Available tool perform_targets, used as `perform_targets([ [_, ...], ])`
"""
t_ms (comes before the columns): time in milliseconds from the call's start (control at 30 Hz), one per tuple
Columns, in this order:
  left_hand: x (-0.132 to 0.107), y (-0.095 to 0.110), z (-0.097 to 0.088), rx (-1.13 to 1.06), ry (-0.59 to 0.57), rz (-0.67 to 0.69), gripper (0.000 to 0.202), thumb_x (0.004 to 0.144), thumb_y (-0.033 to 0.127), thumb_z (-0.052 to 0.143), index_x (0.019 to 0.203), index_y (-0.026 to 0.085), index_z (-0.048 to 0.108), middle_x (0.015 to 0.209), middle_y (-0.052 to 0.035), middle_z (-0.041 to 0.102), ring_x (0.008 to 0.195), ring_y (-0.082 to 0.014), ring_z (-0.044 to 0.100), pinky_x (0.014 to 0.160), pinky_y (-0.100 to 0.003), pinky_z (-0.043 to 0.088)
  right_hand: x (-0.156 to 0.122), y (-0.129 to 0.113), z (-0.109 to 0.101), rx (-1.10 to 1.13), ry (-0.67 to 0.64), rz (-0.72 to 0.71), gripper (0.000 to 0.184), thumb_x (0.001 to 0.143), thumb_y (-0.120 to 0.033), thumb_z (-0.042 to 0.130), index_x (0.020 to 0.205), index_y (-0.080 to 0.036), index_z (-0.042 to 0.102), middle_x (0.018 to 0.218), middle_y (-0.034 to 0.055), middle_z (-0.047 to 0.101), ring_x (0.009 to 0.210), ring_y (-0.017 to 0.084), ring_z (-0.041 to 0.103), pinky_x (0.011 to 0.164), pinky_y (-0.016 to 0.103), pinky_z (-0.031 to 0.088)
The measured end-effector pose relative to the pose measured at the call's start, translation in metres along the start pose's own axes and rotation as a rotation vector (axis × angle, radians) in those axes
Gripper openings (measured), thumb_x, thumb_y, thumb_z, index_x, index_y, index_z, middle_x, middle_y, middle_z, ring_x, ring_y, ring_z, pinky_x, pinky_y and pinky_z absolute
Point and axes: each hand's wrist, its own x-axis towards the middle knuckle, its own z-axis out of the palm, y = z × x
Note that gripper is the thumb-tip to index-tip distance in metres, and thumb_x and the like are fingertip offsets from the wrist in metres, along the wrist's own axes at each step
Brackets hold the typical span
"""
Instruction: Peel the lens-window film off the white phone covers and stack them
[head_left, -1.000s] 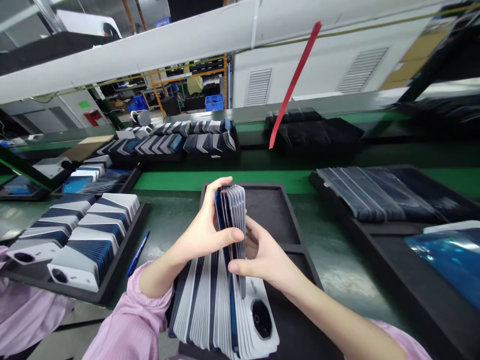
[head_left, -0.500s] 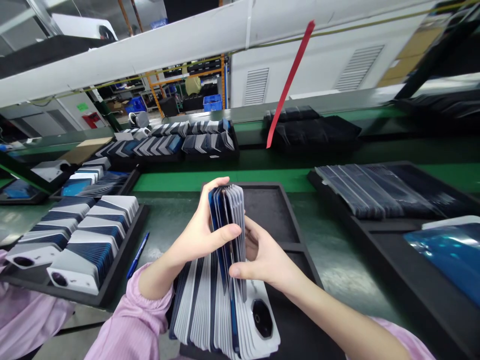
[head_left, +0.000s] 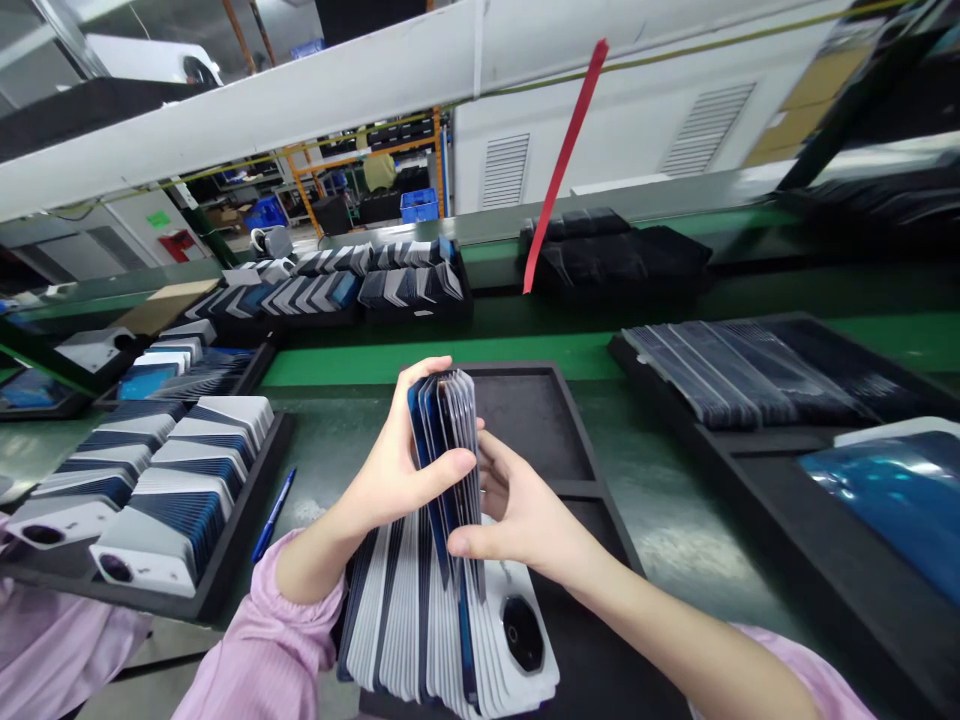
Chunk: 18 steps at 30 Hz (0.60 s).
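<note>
Between my two hands an upright stack of phone back panels (head_left: 448,430) is held, some blue and some silver-grey, their edges toward me. My left hand (head_left: 409,460) wraps the stack from the left, thumb across the near edges. From the right, my right hand (head_left: 517,500) grips its lower part, thumb in front and fingers curled behind. Below them, a leaning row of white and dark panels (head_left: 397,620) lies in a black tray (head_left: 532,420). The rightmost white panel (head_left: 536,650) shows a dark octagonal camera area.
Left stands a tray of white and blue panels (head_left: 180,500), a blue pen (head_left: 274,515) beside it. On the right, a long black tray (head_left: 780,490) holds film-covered panels and a blue sheet. More filled trays (head_left: 412,290) line the back. A red strip (head_left: 566,165) hangs ahead.
The view shifts slightly. Both hands keep the panel stack in nearly the same place, and its panels look a little more fanned apart at the top.
</note>
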Motion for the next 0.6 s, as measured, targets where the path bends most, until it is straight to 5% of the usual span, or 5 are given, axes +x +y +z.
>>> perform_targets([
  [467,-0.0024,0.0005,0.0035,0.046,0.025,0.019,0.070,0.088,0.046,0.069,0.145,0.029,0.032,0.142,-0.0125,0.048,0.110,-0.0253,0.066,0.103,-0.048,0.053,-0.0003,0.0015,-0.0010,0.016,-0.017,-0.033,0.111,0.048,-0.046,0.099,0.139,-0.022,0.042,0.137,0.0164,0.054,0.116,0.031,0.062,0.092,0.044,0.058],
  [600,-0.0033,-0.0022,0.0027,0.132,0.042,0.029,0.085,0.080,0.053,0.076,0.148,0.030,0.030,0.143,-0.0133,0.044,0.120,-0.0291,0.059,0.105,-0.050,0.050,0.0014,0.0039,-0.0003,-0.072,-0.019,-0.110,0.100,0.057,-0.036,0.094,0.141,-0.022,0.041,0.134,0.0144,0.057,0.121,0.031,0.061,0.101,0.045,0.054],
])
